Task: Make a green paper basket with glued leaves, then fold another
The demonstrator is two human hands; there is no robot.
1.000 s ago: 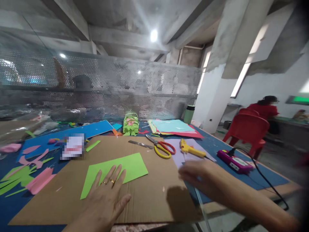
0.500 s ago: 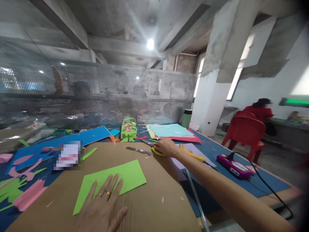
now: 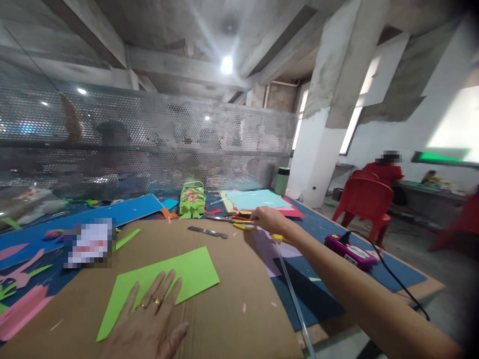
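Note:
My left hand [image 3: 149, 319] lies flat with fingers spread on a bright green sheet of paper [image 3: 198, 269], pressing it to a brown cardboard sheet [image 3: 232, 309]. Two rings show on its fingers. My right hand [image 3: 268, 219] reaches out to the far right edge of the cardboard, its fingers bent down and together over a cutting tool with yellow handles [image 3: 244, 227]. Red handles [image 3: 241, 217] also show at the fingertips; what the fingers grip is hidden. Left of this hand lies a flat metal blade [image 3: 207, 232]. A yellow glue gun [image 3: 277, 238] with a clear glue stick [image 3: 294, 286] sits beneath the right forearm.
Behind stands a green paper gift bag [image 3: 192, 199] beside stacked coloured paper [image 3: 262, 199]. Paper scraps [image 3: 26, 311] and a blue board [image 3: 123, 212] lie left. A green bottle [image 3: 282, 182], a purple device with a cord [image 3: 350, 252] and red chairs [image 3: 364, 204] are right.
The view has turned slightly right, shifting everything left. My right hand has lifted a little off the yellow handles, and the red handles show now. My left hand stays on the green paper.

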